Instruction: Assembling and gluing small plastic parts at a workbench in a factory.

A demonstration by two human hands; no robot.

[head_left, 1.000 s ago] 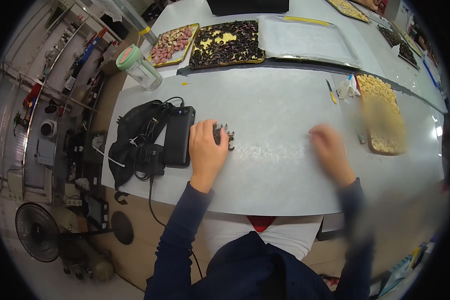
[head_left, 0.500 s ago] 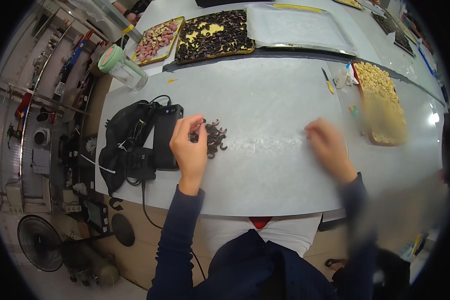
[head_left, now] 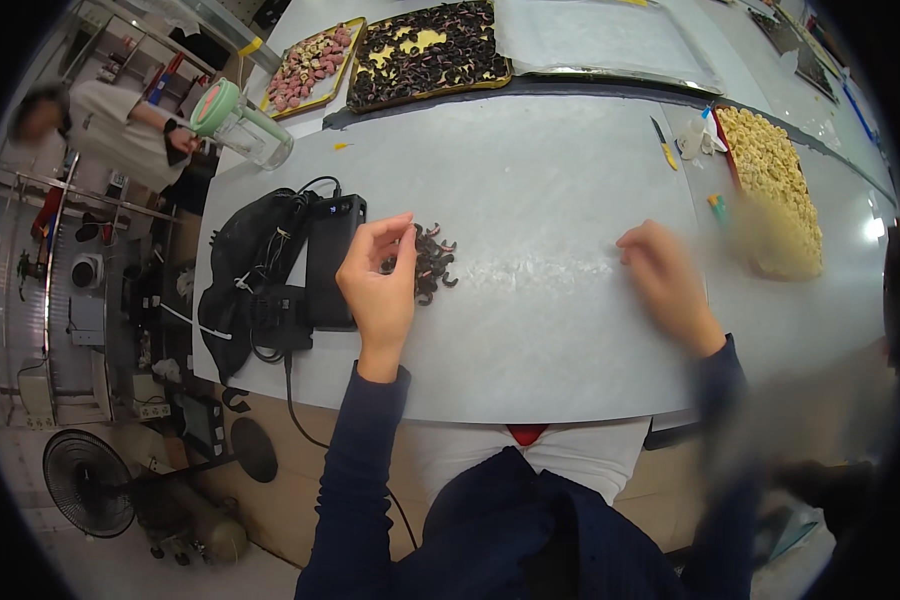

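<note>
My left hand [head_left: 378, 280] is closed in a pinch at the left of the grey-white work surface [head_left: 530, 350], beside a small heap of dark, curled pieces with some pink on them [head_left: 436, 266]. Its thumb and fingers partly cover the heap, and I cannot make out what lies between the fingertips. Over to the right, my right hand [head_left: 668, 283] hovers by itself with its fingers curled and pressed together. Anything in that grip is hidden.
Left of the heap lie a black power bank [head_left: 332, 265] and a black pouch [head_left: 255, 270] with cables. A lidded jug [head_left: 245, 130], trays of dark pieces [head_left: 430, 60] and pink pieces [head_left: 310, 68], a yellow-handled knife [head_left: 667, 148] and a tray of pale pieces [head_left: 770, 170] surround the surface.
The view has shifted slightly. A person in light clothing has come into sight at the far left. Both my hands keep nearly the same places and their closed shapes.
</note>
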